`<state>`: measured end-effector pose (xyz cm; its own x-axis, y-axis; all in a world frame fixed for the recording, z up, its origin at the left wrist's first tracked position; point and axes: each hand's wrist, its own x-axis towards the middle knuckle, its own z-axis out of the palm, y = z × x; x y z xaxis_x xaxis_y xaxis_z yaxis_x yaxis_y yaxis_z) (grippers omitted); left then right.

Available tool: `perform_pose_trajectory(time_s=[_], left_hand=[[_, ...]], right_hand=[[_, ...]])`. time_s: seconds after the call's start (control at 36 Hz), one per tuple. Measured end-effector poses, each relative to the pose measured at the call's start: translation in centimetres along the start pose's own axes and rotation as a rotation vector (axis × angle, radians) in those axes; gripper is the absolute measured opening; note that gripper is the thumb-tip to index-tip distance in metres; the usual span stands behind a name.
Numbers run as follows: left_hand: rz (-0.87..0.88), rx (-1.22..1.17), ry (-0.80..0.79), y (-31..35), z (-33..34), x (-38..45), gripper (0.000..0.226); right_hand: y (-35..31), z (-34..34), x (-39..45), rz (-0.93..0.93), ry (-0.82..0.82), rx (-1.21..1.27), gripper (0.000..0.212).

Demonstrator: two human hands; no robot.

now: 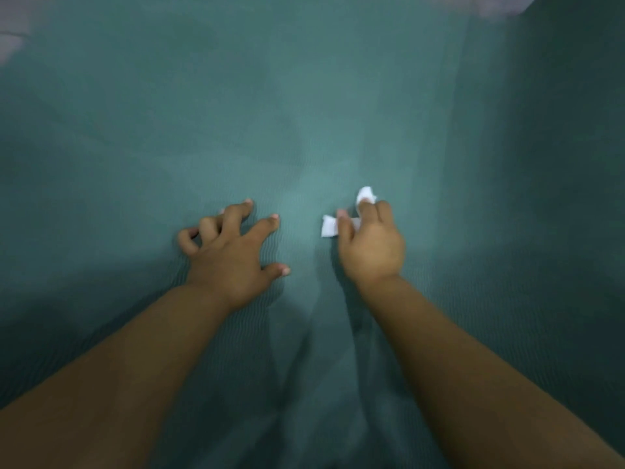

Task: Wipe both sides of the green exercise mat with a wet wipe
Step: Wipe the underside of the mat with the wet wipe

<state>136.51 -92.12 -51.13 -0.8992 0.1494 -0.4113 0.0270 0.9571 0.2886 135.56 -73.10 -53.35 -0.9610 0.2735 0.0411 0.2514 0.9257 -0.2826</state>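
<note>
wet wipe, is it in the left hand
No, the white wet wipe is held under the curled fingers of the right hand; the left hand rests spread on the mat.

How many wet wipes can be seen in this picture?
1. The white wet wipe is held under the right hand, on the green mat. Others may be hidden.

Two bare arms come in from the near edge, one on the left and one on the right. No sleeves cover them. The left hand (233, 252) and the right hand (370, 247) wear no gloves. The fingernails are short and pale.
</note>
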Motion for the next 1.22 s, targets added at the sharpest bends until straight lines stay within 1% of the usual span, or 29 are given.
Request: perform_pose_trajectory(time_s=[0.06, 0.11, 0.14, 0.17, 0.19, 0.22, 0.28, 0.31, 0.36, 0.42, 0.47, 0.53, 0.56, 0.61, 0.64, 0.67, 0.69, 0.72, 0.75, 0.81, 0.83, 0.89, 0.94, 1.0, 1.03, 1.06, 1.11, 1.17, 1.22], left_hand=[[0.0, -0.002, 0.002, 0.0, 0.0, -0.1, 0.076], [0.007, 0.004, 0.002, -0.1, 0.0, -0.1, 0.076], [0.01, 0.006, -0.005, -0.1, -0.1, -0.1, 0.075], [0.011, 0.005, -0.013, -0.1, -0.1, -0.1, 0.075], [0.01, 0.0, -0.016, -0.1, -0.1, -0.1, 0.075], [0.008, -0.006, -0.014, 0.0, -0.1, -0.2, 0.075], [0.001, -0.013, -0.007, 0.1, -0.1, -0.1, 0.074], [0.001, -0.013, -0.009, 0.1, -0.1, -0.1, 0.074], [-0.001, -0.011, -0.015, 0.2, -0.1, 0.0, 0.073], [-0.001, -0.01, -0.013, 0.2, -0.1, -0.1, 0.072], [-0.001, -0.014, -0.01, 0.2, -0.1, -0.1, 0.072], [-0.006, -0.017, -0.01, 0.2, -0.1, -0.1, 0.072], [-0.008, -0.015, -0.01, 0.2, -0.1, -0.1, 0.073], [-0.005, -0.005, -0.008, 0.2, 0.0, -0.1, 0.072], [-0.004, -0.006, -0.008, 0.1, 0.1, -0.1, 0.072], [-0.004, -0.011, -0.009, 0.1, 0.1, -0.1, 0.072], [-0.003, -0.017, -0.009, 0.0, 0.1, -0.2, 0.072], [-0.001, -0.019, -0.008, 0.0, 0.1, -0.2, 0.071], [0.001, -0.019, -0.002, 0.0, 0.1, -0.2, 0.071], [0.002, -0.018, 0.008, 0.1, 0.1, -0.3, 0.07], [0.001, -0.019, 0.006, 0.1, 0.1, -0.3, 0.07], [-0.001, -0.022, 0.0, 0.0, 0.1, -0.2, 0.07], [0.0, -0.026, -0.004, 0.0, 0.2, -0.2, 0.07], [0.002, -0.027, -0.004, -0.1, 0.3, -0.1, 0.07], [0.001, -0.028, -0.002, -0.1, 0.2, -0.2, 0.07], [0.0, -0.03, -0.001, -0.1, 0.2, -0.2, 0.07], [-0.001, -0.025, -0.011, 0.0, 0.1, -0.2, 0.07], [-0.003, -0.009, -0.024, 0.1, 0.0, -0.3, 0.07], [0.0, 0.007, -0.036, 0.1, 0.0, -0.4, 0.071]], right_hand=[[-0.1, -0.1, -0.6, -0.138, -0.013, 0.002, 0.047], [1.7, -1.1, 0.1, -0.303, -0.042, -0.099, 0.045], [3.0, -1.9, 0.7, -0.344, -0.061, -0.178, 0.044], [4.6, -2.8, 1.4, -0.325, -0.091, -0.256, 0.042], [6.3, -3.5, 2.1, -0.249, -0.123, -0.322, 0.04], [7.9, -4.1, 2.6, -0.125, -0.126, -0.334, 0.039], [9.3, -4.6, 2.9, 0.063, -0.064, -0.326, 0.034], [9.0, -4.5, 2.7, 0.137, -0.047, -0.328, 0.033], [7.3, -3.6, 2.0, 0.29, -0.042, -0.245, 0.035], [5.2, -2.3, 0.6, 0.352, -0.063, -0.173, 0.038], [2.7, -1.4, -1.6, 0.247, -0.094, -0.128, 0.041], [0.4, -0.9, -4.6, 0.04, -0.166, -0.088, 0.043], [-0.2, -0.8, -6.1, -0.106, -0.195, -0.09, 0.046], [0.1, -1.2, -8.2, -0.366, -0.225, -0.089, 0.049], [0.8, -1.7, -8.3, -0.457, -0.218, -0.085, 0.047], [2.0, -2.2, -8.0, -0.522, -0.213, -0.116, 0.046], [3.4, -2.6, -7.4, -0.543, -0.216, -0.167, 0.046], [4.8, -3.3, -6.6, -0.507, -0.221, -0.214, 0.047], [6.3, -3.9, -5.7, -0.409, -0.212, -0.258, 0.048], [8.8, -4.9, -3.8, -0.152, -0.18, -0.304, 0.051], [9.2, -5.0, -3.4, -0.07, -0.166, -0.309, 0.052], [8.6, -4.5, -3.3, 0.04, -0.082, -0.307, 0.046], [6.1, -3.1, -4.1, 0.189, -0.137, -0.263, 0.046], [3.6, -1.7, -5.9, 0.235, -0.126, -0.147, 0.049], [2.4, -1.2, -7.2, 0.189, -0.128, -0.072, 0.048], [1.3, -0.9, -8.5, 0.096, -0.127, -0.018, 0.047], [-0.3, -0.7, -11.1, -0.139, -0.193, 0.037, 0.051], [0.0, -1.4, -12.7, -0.383, -0.244, -0.003, 0.047], [2.1, -2.4, -12.4, -0.543, -0.28, -0.072, 0.049]])
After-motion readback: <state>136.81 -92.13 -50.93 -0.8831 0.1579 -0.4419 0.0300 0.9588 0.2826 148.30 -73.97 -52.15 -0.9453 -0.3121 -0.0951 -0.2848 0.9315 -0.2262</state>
